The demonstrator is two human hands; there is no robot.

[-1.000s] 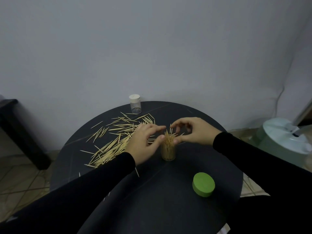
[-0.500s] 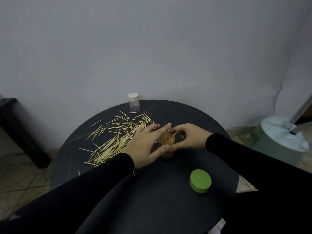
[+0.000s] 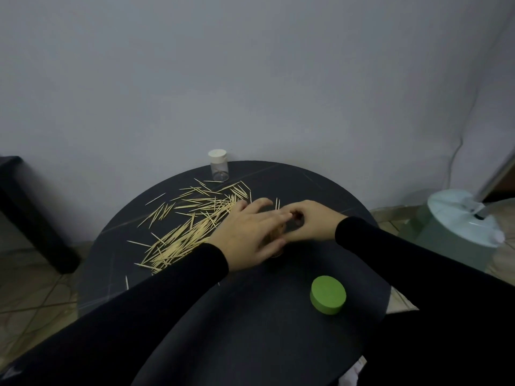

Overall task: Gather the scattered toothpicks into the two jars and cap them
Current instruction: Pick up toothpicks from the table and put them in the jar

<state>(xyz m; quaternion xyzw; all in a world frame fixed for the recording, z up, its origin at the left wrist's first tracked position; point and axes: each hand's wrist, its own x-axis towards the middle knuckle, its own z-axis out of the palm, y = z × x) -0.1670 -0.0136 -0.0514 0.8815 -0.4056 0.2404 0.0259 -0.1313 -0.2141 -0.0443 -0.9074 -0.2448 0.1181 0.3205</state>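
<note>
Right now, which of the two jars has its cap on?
The far jar by the wall: clear, seemingly empty, with a white cap. The near jar, between the left hand and right hand, holds toothpicks; a green cap lies loose on the table.

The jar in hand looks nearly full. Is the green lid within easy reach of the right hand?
Probably yes. The green lid lies alone on the table, just nearer than the right hand, nothing between; the hand must first leave the jar.

Grey wall [image 3: 250,79]; tiled floor [image 3: 33,280]; round black table [image 3: 278,330].
</note>
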